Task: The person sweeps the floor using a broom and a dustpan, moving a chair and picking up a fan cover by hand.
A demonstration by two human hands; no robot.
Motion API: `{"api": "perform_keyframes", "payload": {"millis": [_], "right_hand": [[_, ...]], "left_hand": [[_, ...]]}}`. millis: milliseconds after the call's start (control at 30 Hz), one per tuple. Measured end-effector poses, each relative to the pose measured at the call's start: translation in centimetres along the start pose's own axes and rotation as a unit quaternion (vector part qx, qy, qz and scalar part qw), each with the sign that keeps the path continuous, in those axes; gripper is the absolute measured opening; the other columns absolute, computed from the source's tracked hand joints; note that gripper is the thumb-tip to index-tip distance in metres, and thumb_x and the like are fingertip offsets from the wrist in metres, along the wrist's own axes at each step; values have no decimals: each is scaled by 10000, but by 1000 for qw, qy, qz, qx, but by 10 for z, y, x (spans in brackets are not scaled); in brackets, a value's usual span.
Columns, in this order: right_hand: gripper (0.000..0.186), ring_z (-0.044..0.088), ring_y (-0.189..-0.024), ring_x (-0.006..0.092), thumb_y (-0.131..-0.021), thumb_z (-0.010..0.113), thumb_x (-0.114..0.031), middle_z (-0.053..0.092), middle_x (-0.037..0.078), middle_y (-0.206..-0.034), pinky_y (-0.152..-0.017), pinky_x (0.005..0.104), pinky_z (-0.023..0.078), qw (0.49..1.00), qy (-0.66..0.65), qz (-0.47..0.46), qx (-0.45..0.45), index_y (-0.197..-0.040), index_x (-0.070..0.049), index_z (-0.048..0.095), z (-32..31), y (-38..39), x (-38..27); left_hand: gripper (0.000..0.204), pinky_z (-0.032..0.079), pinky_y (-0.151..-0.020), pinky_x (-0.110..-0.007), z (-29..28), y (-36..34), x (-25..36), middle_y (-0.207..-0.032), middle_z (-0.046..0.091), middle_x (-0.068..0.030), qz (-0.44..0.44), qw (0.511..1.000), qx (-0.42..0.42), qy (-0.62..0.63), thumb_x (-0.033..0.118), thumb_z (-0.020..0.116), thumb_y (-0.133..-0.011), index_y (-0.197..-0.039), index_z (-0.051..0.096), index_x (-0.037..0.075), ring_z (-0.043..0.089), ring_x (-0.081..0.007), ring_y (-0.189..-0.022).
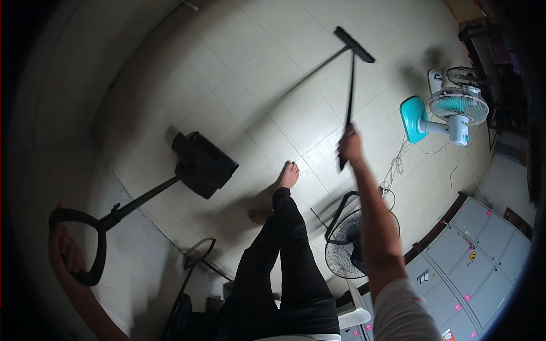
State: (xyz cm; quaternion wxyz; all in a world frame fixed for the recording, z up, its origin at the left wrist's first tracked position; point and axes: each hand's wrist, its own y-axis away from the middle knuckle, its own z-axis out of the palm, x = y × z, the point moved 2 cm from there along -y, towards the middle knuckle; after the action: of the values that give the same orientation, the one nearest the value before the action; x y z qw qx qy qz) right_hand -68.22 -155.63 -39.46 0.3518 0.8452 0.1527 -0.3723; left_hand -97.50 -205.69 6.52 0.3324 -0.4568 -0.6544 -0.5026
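My left hand [69,251] is closed round the loop grip of a long-handled black dustpan [207,165]. Its pan hangs out over the tiles on the left, lifted by the handle. In my right hand [351,146] is the handle of a black broom [351,85], gripped close to its upper end. The broom's narrow head [354,44] reaches far ahead on the floor, and a long shadow runs from it. Between the two tools, my bare foot [290,175] stands on the tiles [296,131].
Teal and white fans [458,108] lie or stand at the right, with a loose white cable [398,165] near them. A black fan [347,244] is close to my right leg. Grey lockers [472,267] fill the lower right. A wall [62,136] bounds the left.
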Motion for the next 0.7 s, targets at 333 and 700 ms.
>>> {"api": "perform_keyframes", "payload": {"millis": [333,700], "right_hand": [[495,513,-476,113,-1018,462,-200,572,31,-687,-424,289,413,839,-245,374,-310,-1481,-60,353,-23,281,-114],[205,670,-590,335,-977,431,-151,651,196,-714,-534,447,539,969,215,-102,-74,-1114,-33,526,-10,-170,-203]], "left_hand": [[424,146,-328,-182,84,-71,55,-589,294,98,20,997,65,19,221,549,-996,-1377,505,41,193,19,-386],[407,159,-350,-186,81,-89,61,-598,268,101,-2,998,63,15,215,511,-1002,-1381,502,68,213,10,-405]]}}
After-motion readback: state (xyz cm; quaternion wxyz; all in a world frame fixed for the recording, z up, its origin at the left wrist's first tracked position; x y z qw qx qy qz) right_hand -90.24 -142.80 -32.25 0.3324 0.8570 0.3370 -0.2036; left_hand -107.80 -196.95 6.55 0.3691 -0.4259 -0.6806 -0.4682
